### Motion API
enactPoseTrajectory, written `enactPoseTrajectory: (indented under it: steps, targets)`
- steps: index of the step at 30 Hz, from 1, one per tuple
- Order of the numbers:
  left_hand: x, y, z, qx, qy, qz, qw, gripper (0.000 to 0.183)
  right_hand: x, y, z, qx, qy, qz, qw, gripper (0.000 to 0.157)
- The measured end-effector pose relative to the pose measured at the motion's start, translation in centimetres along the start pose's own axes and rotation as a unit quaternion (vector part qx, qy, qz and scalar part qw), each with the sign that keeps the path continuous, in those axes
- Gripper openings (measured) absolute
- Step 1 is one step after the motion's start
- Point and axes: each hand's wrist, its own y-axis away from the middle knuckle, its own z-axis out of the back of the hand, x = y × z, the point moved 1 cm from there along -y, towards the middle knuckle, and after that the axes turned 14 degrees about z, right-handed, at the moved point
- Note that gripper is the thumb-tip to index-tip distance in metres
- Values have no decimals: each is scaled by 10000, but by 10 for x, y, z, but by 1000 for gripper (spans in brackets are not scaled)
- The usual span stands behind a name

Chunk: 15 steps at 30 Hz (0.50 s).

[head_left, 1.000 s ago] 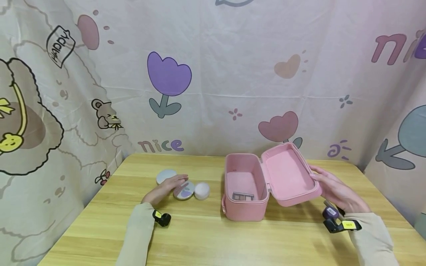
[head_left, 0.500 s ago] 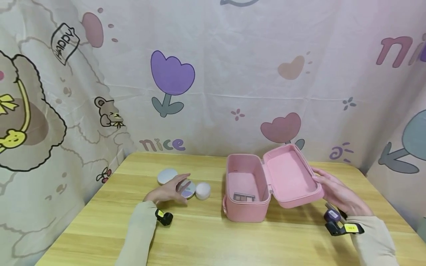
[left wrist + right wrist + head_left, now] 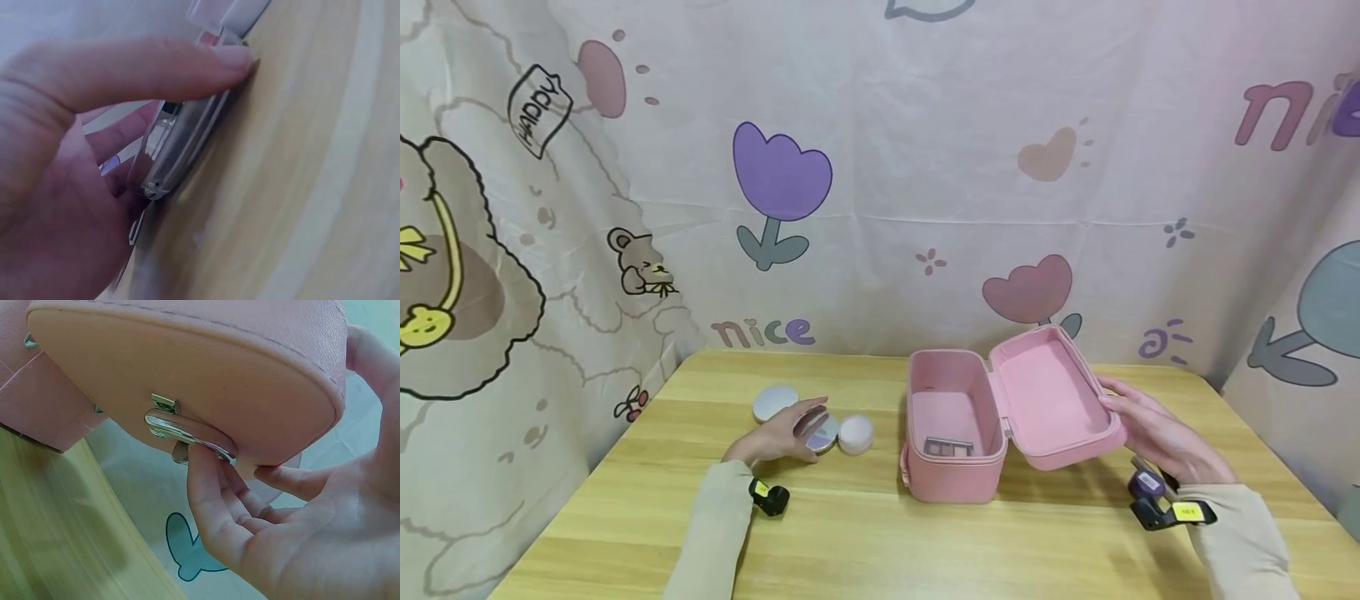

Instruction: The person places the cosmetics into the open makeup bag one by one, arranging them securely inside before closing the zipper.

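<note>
My left hand [image 3: 775, 437] spans a round compact [image 3: 824, 435] lying on the table. In the left wrist view, the thumb [image 3: 187, 69] presses the side of this compact [image 3: 178, 147], and the other fingers reach round its far side, partly hidden. A pink cosmetic case [image 3: 955, 482] stands with its lid [image 3: 1051, 392] swung out to the right. My right hand [image 3: 1157, 435] holds that lid from outside. From the right wrist, fingertips show at the lid's metal-trimmed handle [image 3: 190, 434], with the thumb against the lid's edge. A small eyeshadow palette [image 3: 948, 447] lies inside the case.
A white round jar [image 3: 855, 434] stands just right of the compact. Behind the left hand lies another white round case [image 3: 775, 402]. The wooden table [image 3: 850, 542] ends at a patterned curtain [image 3: 880, 283].
The left hand's fingers, laid over the compact a second ago, have spread and come round its edges with the thumb at the near side. The right hand and lid stay in place.
</note>
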Motion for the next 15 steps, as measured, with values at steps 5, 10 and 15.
enactPoseTrajectory:
  steps: [5,10,15]
  targets:
    - [-2,1,0,-456,-215,269,9984,101,-1,-3,0,163,-277,195,9993,42]
    - [-5,-1,0,-859,-404,550,9940,106,-2,-5,0,333,-565,383,9971,45]
    - [-7,-1,-1,-1134,-455,594,9907,106,-2,-3,0,154,-261,283,9991,43]
